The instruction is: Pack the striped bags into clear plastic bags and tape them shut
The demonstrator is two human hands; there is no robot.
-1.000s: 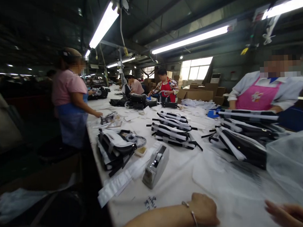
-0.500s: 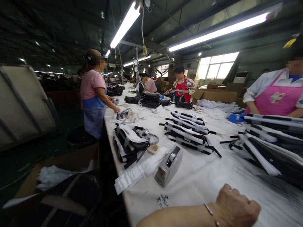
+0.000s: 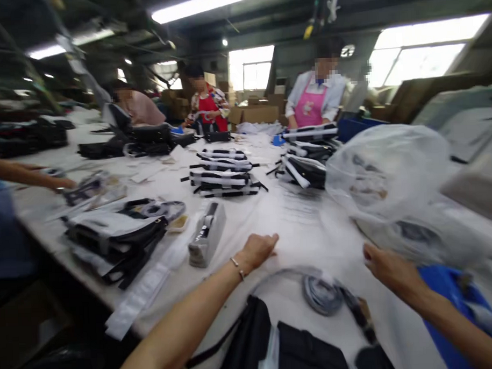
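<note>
My left hand [image 3: 258,248], with a thin bracelet at the wrist, lies on the white table cover [image 3: 295,220], its fingers stretched out flat and holding nothing. It is just right of a grey tape dispenser [image 3: 207,234]. My right hand [image 3: 388,268] hovers over the cover near a heap of clear plastic bags [image 3: 386,169]; its fingers are blurred and turned away. Between my hands lies a coiled grey strap [image 3: 322,295]. A black bag [image 3: 276,345] sits at the near edge below my left forearm.
Black-and-white bags are stacked mid-table [image 3: 225,177] and further right [image 3: 305,161]; another pile lies at the left [image 3: 114,237]. A blue bin [image 3: 468,306] is at my right. A person in a pink apron [image 3: 316,101] and other workers stand around the table.
The view has swung right and down. The black bag, coiled strap and plastic bags have come into sight. My left hand has opened flat on the cover, and my right hand is back in view.
</note>
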